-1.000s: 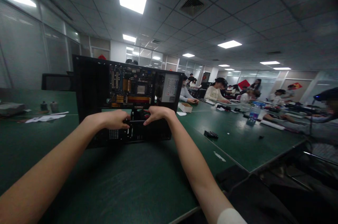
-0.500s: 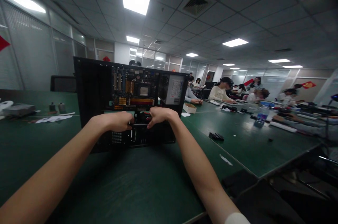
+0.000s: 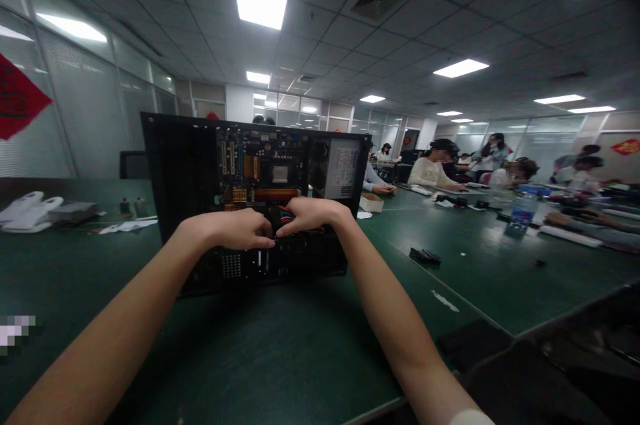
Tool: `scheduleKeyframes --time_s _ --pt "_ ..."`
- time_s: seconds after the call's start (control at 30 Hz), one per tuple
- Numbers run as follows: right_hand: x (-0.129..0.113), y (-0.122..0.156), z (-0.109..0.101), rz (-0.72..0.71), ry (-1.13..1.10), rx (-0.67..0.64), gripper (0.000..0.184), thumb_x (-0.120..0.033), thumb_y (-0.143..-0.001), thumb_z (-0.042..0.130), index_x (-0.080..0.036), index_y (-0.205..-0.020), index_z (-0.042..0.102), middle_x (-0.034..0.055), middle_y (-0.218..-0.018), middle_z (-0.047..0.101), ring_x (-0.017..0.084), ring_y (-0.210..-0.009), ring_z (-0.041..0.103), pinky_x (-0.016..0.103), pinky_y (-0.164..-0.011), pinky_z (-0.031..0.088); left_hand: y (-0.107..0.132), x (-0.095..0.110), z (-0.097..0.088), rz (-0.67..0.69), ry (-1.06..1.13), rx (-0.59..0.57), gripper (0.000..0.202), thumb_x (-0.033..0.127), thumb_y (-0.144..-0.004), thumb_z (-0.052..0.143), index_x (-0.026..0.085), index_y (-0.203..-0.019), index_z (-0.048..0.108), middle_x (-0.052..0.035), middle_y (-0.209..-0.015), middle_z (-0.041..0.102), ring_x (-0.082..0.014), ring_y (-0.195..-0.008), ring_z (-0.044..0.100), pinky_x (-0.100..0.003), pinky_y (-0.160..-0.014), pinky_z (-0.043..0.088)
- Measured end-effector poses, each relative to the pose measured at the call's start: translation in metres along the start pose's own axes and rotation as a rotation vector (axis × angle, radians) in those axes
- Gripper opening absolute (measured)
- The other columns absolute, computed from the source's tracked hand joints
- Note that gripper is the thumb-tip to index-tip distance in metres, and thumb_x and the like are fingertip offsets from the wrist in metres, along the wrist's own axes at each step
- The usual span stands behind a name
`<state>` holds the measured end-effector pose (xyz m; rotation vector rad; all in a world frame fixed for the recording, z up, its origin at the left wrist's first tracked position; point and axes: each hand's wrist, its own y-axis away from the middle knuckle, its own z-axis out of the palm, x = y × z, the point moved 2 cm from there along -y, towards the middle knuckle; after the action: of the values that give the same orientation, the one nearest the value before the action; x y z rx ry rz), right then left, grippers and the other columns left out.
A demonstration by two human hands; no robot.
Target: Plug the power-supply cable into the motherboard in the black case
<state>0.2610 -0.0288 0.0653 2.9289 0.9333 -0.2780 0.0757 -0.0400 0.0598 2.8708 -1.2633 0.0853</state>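
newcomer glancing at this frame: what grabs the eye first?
Probably the open black computer case, standing upright on the green table at centre-left, its motherboard exposed. Next, the left hand and right hand, close together at the case's lower middle, by some coloured wires. Then the bright ceiling panel overhead and the red sign at the far left.

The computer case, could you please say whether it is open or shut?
Open: the computer case shows its motherboard and power supply uncovered.
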Motion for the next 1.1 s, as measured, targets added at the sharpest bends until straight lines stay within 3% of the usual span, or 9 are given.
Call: scheduleKeyframes --time_s 0.1,0.2,0.47,0.7,0.83,1.1 --pt "-0.008 0.006 -0.006 -0.097 -0.111 0.066 0.040 -0.055 -0.088 0.064 -0.016 -0.085 0.065 -0.0005 -0.072 0.063 0.012 -0.061 0.052 0.023 -0.053 0.034 0.003 0.003 -0.005 0.004 -0.005 -0.019 0.043 0.054 -0.091 0.054 0.019 -0.100 0.076 -0.0084 -0.091 0.075 -0.0190 -0.071 0.066 -0.027 -0.060 0.043" --pt "-0.013 0.014 -0.012 -0.129 -0.202 0.113 0.040 -0.055 -0.089 0.062 -0.016 -0.082 0.063 -0.0022 -0.066 0.059 0.010 -0.056 0.048 0.023 -0.050 0.030 0.005 0.005 -0.012 0.032 0.040 0.036 0.048 0.058 -0.092 0.052 0.016 -0.095 0.074 -0.0075 -0.084 0.073 -0.0182 -0.068 0.063 -0.027 -0.058 0.042" --pt "-0.021 0.021 -0.021 -0.266 -0.385 0.287 0.044 -0.056 -0.088 0.062 -0.014 -0.075 0.060 -0.0032 -0.066 0.055 0.009 -0.060 0.044 0.023 -0.057 0.032 0.008 0.009 -0.024 0.105 0.144 0.293 0.046 0.057 -0.090 0.058 0.014 -0.080 0.069 -0.0042 -0.069 0.067 -0.0150 -0.059 0.057 -0.026 -0.053 0.037" --pt "-0.028 0.026 -0.021 -0.158 -0.366 0.299 0.045 -0.054 -0.096 0.053 -0.015 -0.073 0.057 -0.0032 -0.058 0.054 0.008 -0.052 0.045 0.022 -0.052 0.031 0.004 0.009 -0.022 0.153 0.398 0.292 0.039 0.051 -0.091 0.059 0.015 -0.086 0.074 -0.0040 -0.075 0.073 -0.0165 -0.068 0.067 -0.026 -0.065 0.049" --pt "-0.025 0.021 -0.020 -0.090 -0.354 0.366 0.045 -0.054 -0.098 0.050 -0.016 -0.074 0.054 -0.0020 -0.058 0.056 0.009 -0.052 0.049 0.021 -0.050 0.031 0.005 0.006 -0.025 0.137 0.404 0.328 0.039 0.049 -0.091 0.059 0.014 -0.097 0.075 -0.0035 -0.074 0.073 -0.0167 -0.068 0.066 -0.026 -0.065 0.049" --pt "-0.021 0.017 -0.020 -0.078 -0.343 0.424 0.044 -0.054 -0.093 0.055 -0.016 -0.071 0.055 -0.0011 -0.062 0.056 0.010 -0.055 0.050 0.023 -0.050 0.030 0.009 0.008 -0.028 0.125 0.383 0.287 0.043 0.050 -0.095 0.052 0.012 -0.099 0.072 -0.0052 -0.076 0.072 -0.0178 -0.070 0.067 -0.028 -0.067 0.050"
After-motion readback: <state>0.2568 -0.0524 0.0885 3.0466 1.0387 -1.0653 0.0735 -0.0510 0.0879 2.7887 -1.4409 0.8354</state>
